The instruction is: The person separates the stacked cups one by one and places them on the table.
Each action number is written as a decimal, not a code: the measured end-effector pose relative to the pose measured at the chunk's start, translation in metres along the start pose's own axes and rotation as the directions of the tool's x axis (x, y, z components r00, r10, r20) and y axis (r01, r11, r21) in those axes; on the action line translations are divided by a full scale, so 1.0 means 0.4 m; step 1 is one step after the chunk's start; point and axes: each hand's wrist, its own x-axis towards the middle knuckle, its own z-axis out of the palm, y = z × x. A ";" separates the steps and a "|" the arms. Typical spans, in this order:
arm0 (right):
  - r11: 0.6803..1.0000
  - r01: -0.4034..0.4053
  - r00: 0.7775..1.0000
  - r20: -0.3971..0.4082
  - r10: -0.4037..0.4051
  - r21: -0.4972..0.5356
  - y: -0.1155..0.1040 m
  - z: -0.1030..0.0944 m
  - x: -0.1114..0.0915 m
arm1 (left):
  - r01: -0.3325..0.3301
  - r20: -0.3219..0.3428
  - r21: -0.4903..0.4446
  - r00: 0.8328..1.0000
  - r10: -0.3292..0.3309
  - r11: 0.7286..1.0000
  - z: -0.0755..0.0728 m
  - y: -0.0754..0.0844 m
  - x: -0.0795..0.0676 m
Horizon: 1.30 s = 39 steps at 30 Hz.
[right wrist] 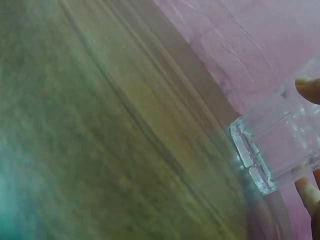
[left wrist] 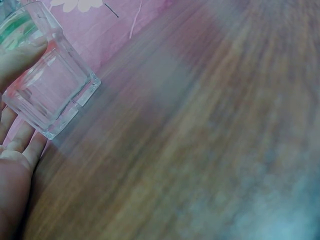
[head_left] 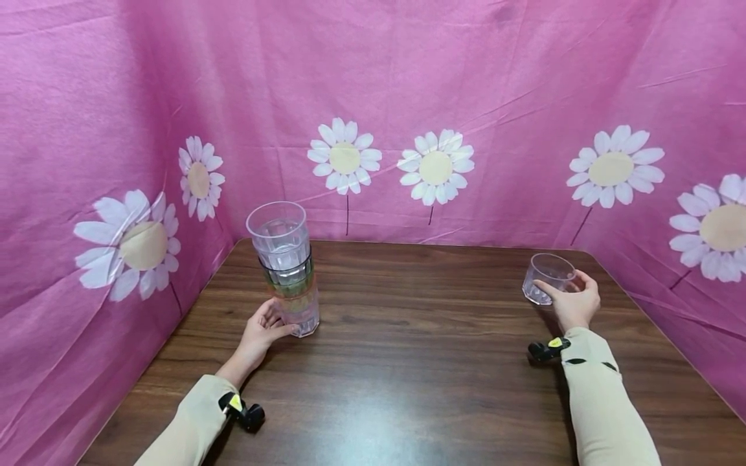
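Note:
A tall stack of nested plastic cups (head_left: 283,255) stands at the left, clear at the top with dark, green and reddish bands lower down. My left hand (head_left: 260,333) grips the stack low, near its base. In the left wrist view, the thumb (left wrist: 30,55) lies across the bottom clear cup (left wrist: 52,92), with fingers on its other side. Far to the right, my right hand (head_left: 576,303) holds a single short clear cup (head_left: 537,289) between thumb and fingers. Its thick faceted base (right wrist: 252,160) shows in the right wrist view, close to the tabletop; contact is hard to tell.
Both hands work over a brown wood-grain table (head_left: 408,336). Pink cloth (head_left: 396,65) printed with white daisies hangs behind the table and along both sides. A small black camera sits on each wrist, over beige sleeves (head_left: 606,408).

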 end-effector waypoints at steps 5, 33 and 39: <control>1.000 -0.007 1.000 0.010 0.007 -0.007 0.007 0.001 0.009 | -0.027 0.002 -0.018 1.000 0.028 0.999 -0.001 0.000 0.000; 0.997 -0.013 1.000 -0.011 0.013 0.070 -0.010 0.010 -0.018 | -0.012 -0.002 0.000 1.000 0.012 1.000 0.001 -0.003 0.001; 0.995 0.010 1.000 0.001 -0.011 0.103 -0.023 0.004 -0.022 | 0.008 -0.009 0.006 1.000 -0.008 1.000 -0.001 -0.001 0.001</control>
